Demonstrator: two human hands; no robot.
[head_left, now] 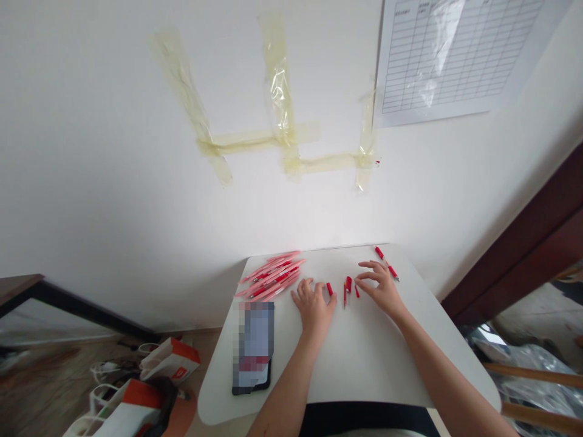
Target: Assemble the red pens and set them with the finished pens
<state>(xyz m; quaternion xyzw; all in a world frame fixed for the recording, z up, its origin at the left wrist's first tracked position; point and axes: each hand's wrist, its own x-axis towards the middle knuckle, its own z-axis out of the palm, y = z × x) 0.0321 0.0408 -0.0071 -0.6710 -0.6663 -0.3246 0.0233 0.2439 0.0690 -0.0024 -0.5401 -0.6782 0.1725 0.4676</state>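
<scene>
From the head view, I have the left hand (314,302) low over the desk (364,364), its grip released, fingers spread, a short red tube (330,289) just beside the thumb. On the right hand (381,289), thumb and index come close together; I can't tell whether that grip has anything. A slim red piece (345,295) lies between both hands.

On my feed, a red tube (330,289), slim red rod (345,295), red sleeve (348,284) and tiny red piece (357,292) lie loose, lower centre.
</scene>
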